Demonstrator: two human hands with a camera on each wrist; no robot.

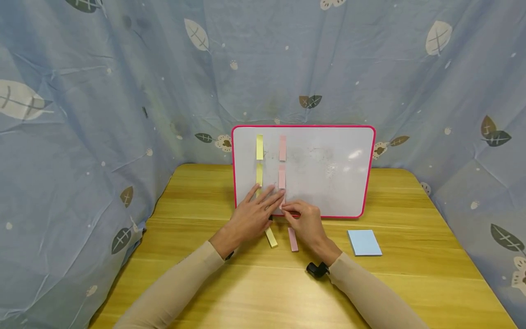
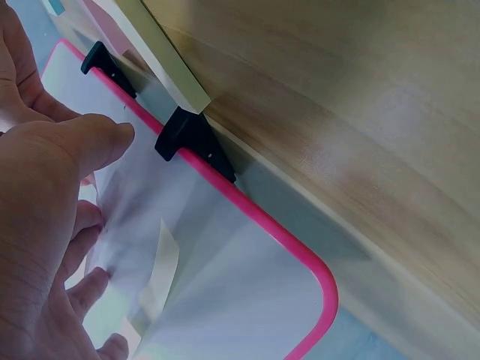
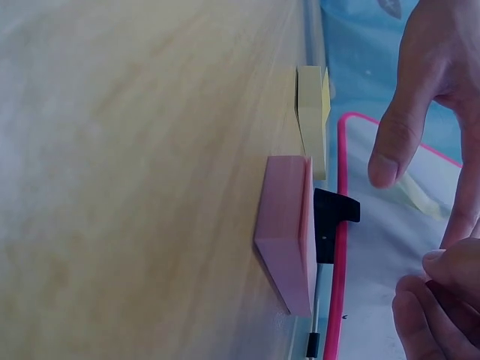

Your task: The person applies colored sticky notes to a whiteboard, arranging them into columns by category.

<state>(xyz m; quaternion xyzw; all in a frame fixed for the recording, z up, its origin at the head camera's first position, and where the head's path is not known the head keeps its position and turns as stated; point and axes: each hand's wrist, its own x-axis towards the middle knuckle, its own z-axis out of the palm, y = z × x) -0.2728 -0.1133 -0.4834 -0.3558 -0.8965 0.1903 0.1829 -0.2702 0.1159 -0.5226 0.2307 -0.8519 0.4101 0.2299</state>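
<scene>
A whiteboard (image 1: pixel 324 173) with a pink-red rim stands upright on the table. My left hand (image 1: pixel 252 217) lies across its lower left part, fingers spread and fairly straight, fingertips on the board. Between thumb and fingers, my right hand (image 1: pixel 308 224) pinches the lower end of a pink sticky note (image 1: pixel 282 201) close to the bottom rim; left fingertips touch near its upper part. Two more pink notes, the upper one (image 1: pixel 282 148) and the middle one (image 1: pixel 281 177), run above it. Left of these is a column of yellow notes (image 1: pixel 260 147), its lowest (image 2: pixel 163 266) partly covered by my left hand.
On the table before the board lie a narrow yellow sticky pad (image 1: pixel 271 238) and a pink one (image 3: pixel 281 202). A square light-blue pad (image 1: pixel 364 242) sits to the right. Black clips (image 2: pixel 187 139) grip the board's lower rim. A patterned blue curtain (image 1: pixel 263 68) hangs behind.
</scene>
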